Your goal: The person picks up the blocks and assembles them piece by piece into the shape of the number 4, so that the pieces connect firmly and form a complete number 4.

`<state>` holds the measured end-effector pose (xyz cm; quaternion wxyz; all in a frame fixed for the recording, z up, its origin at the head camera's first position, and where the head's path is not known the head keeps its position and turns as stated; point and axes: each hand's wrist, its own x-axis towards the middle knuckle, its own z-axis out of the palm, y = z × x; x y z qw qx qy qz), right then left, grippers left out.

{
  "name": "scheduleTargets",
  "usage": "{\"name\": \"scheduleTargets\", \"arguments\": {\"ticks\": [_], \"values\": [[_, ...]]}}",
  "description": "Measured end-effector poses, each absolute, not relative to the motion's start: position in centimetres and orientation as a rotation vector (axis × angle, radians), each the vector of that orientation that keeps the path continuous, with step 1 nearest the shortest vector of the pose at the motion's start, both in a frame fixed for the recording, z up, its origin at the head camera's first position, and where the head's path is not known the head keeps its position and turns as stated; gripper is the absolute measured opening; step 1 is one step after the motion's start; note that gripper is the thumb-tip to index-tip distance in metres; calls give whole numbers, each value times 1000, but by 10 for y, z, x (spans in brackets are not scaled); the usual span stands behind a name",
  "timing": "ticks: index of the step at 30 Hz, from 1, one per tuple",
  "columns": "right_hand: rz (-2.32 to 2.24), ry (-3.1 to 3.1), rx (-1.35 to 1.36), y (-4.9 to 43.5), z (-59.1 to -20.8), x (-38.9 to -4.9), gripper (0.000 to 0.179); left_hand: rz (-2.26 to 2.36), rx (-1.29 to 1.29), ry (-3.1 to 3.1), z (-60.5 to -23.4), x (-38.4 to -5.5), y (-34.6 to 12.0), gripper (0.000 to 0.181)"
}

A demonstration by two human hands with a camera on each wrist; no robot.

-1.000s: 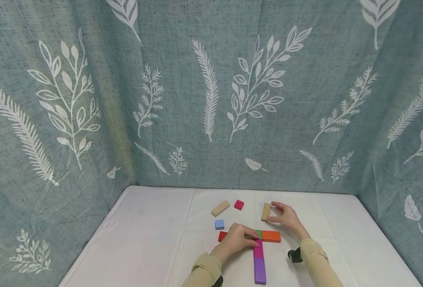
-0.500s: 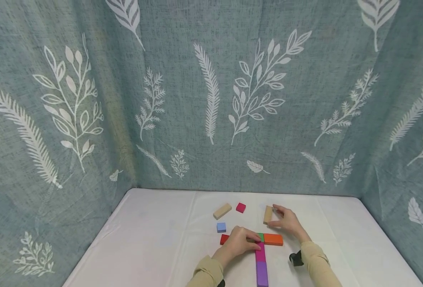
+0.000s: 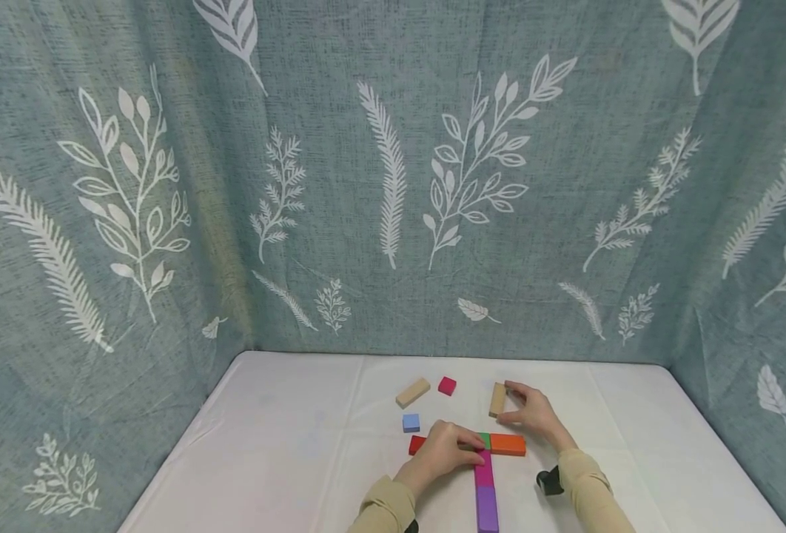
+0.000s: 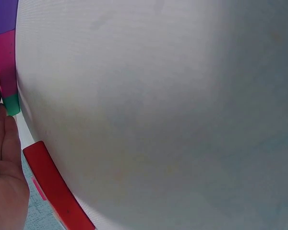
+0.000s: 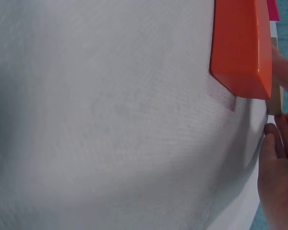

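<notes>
My left hand (image 3: 442, 448) reaches over a row of coloured blocks, its curled fingers and thumb at the magenta block (image 3: 484, 470) where that meets the green block (image 3: 485, 440). A purple block (image 3: 487, 509) continues the row towards me. Part of the green block lies hidden under the fingers. My right hand (image 3: 533, 411) holds a plain wooden block (image 3: 497, 400), fingertips at its far end and thumb at its near end. To the right of the green block lies an orange block (image 3: 508, 445). The red block (image 3: 416, 444) left of the left hand is partly covered.
Behind the left hand lie a small blue block (image 3: 411, 423), another plain wooden block (image 3: 413, 392) and a small crimson block (image 3: 447, 386). All rest on a white-covered table (image 3: 286, 444). A green leaf-patterned curtain (image 3: 340, 222) stands around the back and sides.
Both hands and the blocks keep nearly the same places. The whole head view has shifted slightly, so everything sits a little lower and further right than a second ago.
</notes>
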<state>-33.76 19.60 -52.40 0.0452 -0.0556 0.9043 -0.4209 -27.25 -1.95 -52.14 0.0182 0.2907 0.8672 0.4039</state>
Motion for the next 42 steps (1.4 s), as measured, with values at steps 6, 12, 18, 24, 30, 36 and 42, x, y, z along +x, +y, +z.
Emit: {"name": "scheduleTargets", "arguments": {"ticks": [6, 12, 18, 24, 30, 36, 42], "values": [[-1331, 2743, -152, 197, -525, -337, 79, 1260, 872, 2694, -522, -274, -19, 21], [-1435, 2680, -122, 198, -526, -335, 78, 1260, 864, 2701, -523, -276, -18, 21], [-1456, 2672, -100, 198, -523, -335, 77, 1249, 875, 2704, -524, -276, -18, 21], [-1431, 2700, -108, 199, -516, -333, 76, 1248, 879, 2710, -524, -277, -19, 21], [-1446, 2712, -156, 204, -510, -332, 75, 1245, 873, 2702, -524, -276, -20, 21], [-1476, 2681, -201, 210, -506, -334, 77, 1250, 885, 2701, -524, -276, -20, 21], [-1519, 2631, -200, 212, -501, -334, 78, 1248, 894, 2698, -524, -276, -20, 22]]}}
